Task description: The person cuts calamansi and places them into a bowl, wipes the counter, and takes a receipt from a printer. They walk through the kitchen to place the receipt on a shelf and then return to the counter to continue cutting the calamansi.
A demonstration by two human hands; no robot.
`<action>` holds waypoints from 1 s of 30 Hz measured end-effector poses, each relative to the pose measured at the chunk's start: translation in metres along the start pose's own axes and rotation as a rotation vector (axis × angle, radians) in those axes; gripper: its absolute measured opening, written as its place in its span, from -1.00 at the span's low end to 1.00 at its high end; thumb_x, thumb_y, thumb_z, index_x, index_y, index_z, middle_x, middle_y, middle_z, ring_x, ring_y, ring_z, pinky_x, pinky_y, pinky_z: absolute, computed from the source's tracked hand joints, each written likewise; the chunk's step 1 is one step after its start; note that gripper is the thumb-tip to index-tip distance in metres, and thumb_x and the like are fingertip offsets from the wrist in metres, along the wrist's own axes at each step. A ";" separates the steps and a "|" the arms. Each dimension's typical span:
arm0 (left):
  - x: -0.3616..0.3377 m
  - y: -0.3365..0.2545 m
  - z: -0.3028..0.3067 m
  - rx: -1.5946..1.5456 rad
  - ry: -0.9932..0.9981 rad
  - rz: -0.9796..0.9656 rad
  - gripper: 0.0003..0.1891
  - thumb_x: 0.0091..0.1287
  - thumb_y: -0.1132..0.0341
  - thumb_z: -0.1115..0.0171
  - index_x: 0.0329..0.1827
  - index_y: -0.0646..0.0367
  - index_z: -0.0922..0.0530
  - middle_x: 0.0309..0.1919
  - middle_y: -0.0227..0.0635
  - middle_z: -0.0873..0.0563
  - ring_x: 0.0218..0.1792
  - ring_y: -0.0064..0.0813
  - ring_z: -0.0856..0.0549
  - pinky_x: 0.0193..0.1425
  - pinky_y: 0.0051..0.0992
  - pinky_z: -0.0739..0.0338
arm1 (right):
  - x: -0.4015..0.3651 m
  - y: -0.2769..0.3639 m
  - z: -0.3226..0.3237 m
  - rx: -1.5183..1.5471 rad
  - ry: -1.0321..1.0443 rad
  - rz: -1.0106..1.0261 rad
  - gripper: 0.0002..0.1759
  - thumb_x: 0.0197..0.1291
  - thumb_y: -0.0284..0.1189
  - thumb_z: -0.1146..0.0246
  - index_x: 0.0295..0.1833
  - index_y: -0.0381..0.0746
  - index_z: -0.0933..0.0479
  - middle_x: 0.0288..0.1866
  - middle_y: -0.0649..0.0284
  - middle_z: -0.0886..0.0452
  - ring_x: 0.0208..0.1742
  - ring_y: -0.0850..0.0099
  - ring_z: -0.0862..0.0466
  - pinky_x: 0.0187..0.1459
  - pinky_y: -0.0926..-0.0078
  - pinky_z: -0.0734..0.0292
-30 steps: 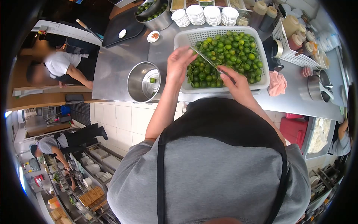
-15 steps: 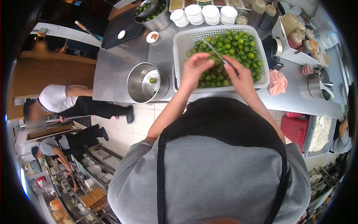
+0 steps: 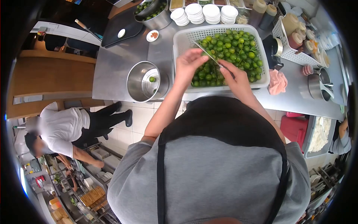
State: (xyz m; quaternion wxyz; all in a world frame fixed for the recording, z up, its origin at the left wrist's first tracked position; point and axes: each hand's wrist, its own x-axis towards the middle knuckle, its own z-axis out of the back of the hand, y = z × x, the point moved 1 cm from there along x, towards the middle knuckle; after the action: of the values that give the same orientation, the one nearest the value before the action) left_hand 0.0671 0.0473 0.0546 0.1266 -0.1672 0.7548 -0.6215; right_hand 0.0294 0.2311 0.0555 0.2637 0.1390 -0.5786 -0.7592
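Well, in the head view the small knife (image 3: pixel 209 54) was aslant over the white perforated basket (image 3: pixel 181 40), its long axis running from a handle at lower right to a tip at upper left. The right hand (image 3: pixel 235 75) was closed around the handle, the thumb and forefinger up near the start of the blade. And the left hand (image 3: pixel 189 64) was half closed, its thumb and fingertips pinched together right beside the blade; whether they had a lime between them, you couldn't tell.

Under the knife lay the heaped green limes (image 3: pixel 240 46), some with stems on, with the left hand and wrist covering the basket's left side. Off to the left on the steel counter (image 3: pixel 112 71) stood the open steel pot (image 3: pixel 134 84), a lime visible inside, its way from the basket crossed by the left forearm. Beyond were the black tray (image 3: pixel 130 33), a little dish of red pieces (image 3: pixel 152 36) and stacked white saucers (image 3: pixel 194 13). Over on the right, the crumpled pink cloth (image 3: pixel 277 82) sat just beside the basket, near a white crate of bottles (image 3: pixel 294 56).
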 end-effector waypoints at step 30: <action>0.044 0.056 0.023 1.707 0.175 -0.071 -0.81 0.01 0.30 -0.23 -0.39 0.23 -0.64 -0.28 -0.11 -0.65 -0.12 -0.13 -0.58 -0.05 -0.28 -0.50 | -0.003 -0.031 0.013 -0.007 -0.041 -0.109 -0.67 0.23 -0.31 -0.15 0.07 -0.21 -0.49 -0.52 0.25 -0.52 -0.54 0.56 -0.37 -0.45 0.58 -0.30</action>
State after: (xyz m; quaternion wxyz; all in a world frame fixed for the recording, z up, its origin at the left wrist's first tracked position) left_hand 0.0306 0.0182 -0.0042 0.1309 0.0103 0.0299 -0.9909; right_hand 0.0175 0.2491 0.0300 0.2105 0.1536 -0.5728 -0.7772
